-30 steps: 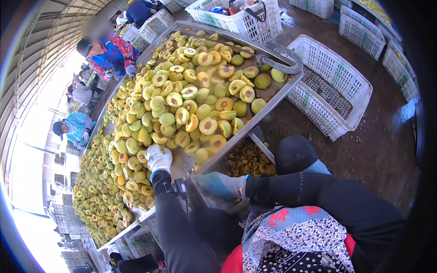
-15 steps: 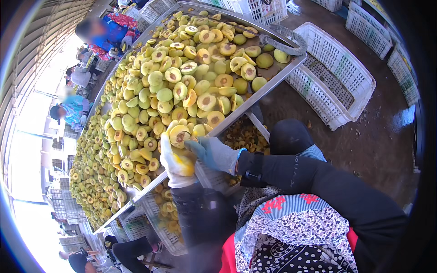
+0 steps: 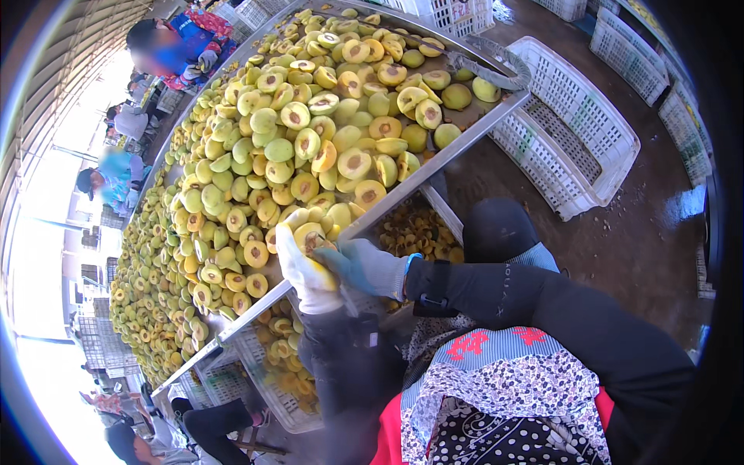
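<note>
Cupped in the white-gloved left hand (image 3: 304, 267), a halved peach (image 3: 311, 235) sits cut face up just beside the metal table's rim (image 3: 434, 167), while the blue-gloved right hand (image 3: 363, 266) presses against it from the right, its fingers curled around something too hidden to identify.

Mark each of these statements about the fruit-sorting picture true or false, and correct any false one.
1. The left hand wears a white glove and holds a halved yellow fruit. True.
2. The right hand is bare. False: it wears a blue-grey glove.
3. The long metal table is heaped with halved yellow-green fruit. True.
4. The white plastic crate to the right of the table is full of fruit. False: it shows only its bare mesh floor.
5. The two hands meet at the near edge of the table. True.
</note>
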A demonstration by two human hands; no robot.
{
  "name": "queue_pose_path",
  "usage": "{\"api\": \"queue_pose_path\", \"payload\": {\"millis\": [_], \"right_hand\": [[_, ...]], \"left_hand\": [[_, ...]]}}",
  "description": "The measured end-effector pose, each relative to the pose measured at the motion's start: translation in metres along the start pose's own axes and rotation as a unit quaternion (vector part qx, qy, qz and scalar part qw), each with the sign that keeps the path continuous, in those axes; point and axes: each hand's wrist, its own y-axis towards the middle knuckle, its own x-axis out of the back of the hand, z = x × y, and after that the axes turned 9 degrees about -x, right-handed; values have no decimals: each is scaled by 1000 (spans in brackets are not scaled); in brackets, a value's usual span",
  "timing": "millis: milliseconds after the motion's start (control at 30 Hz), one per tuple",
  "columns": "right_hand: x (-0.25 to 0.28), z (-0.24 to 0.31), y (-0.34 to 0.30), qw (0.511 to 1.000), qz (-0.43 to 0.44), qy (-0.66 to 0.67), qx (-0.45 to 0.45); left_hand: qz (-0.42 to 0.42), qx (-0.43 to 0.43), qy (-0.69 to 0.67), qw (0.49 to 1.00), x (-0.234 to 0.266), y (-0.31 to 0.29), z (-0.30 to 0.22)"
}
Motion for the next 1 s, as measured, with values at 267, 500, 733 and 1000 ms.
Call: {"api": "queue_pose_path", "payload": {"millis": [267,500,733,1000], "right_hand": [[-12,-27,18,991,84,94,34],[43,52,-41,968,208,76,-117],[31,28,-30,844,407,300,-180],[9,-7,-27,956,270,75,-89]], "left_hand": [[19,-9,-10,1000,-2,1,9],[122,8,43,992,7,3,-3],[79,89,-131,984,-6,-5,-15],[4,114,-328,938,41,19,-11]]}}
